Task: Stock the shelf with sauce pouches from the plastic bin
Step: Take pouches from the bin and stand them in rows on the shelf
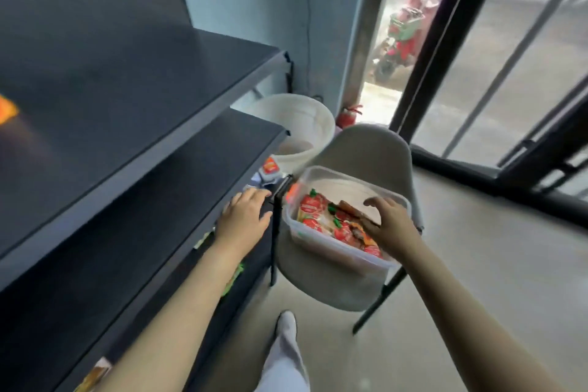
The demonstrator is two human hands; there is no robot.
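A clear plastic bin stands on the seat of a beige chair just right of the dark shelf unit. Several red sauce pouches with green tops lie in it. My right hand reaches into the bin's near right side, thumb and fingers curled round a brownish-red pouch on top of the pile. My left hand rests with relaxed fingers on the right end of the lower shelf, holding nothing. One orange and white pouch shows below the shelf's end.
A white bucket stands behind the chair against the wall, with a small red fire extinguisher beside it. Black-framed glass doors close off the right. My white trouser leg and shoe are on the grey floor below.
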